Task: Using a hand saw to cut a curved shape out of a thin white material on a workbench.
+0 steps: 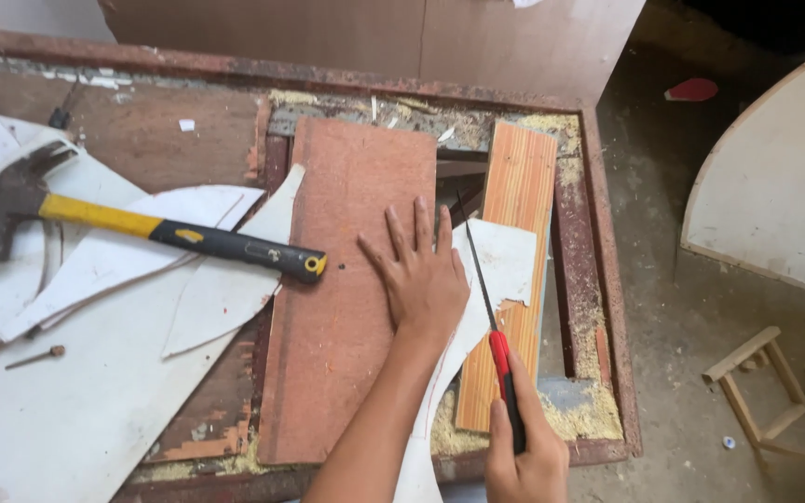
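On white sheet (pixel 505 261) — saw (pixel 486 298) (right hand (pixel 525 456))

**Saw on white sheet, board held flat**

My left hand (pixel 424 275) presses flat on the reddish board (pixel 347 307). My right hand (pixel 525 456) grips the red-handled saw (pixel 491 317), blade across the white sheet (pixel 505 265). A hammer (pixel 142 228) lies well to the left.
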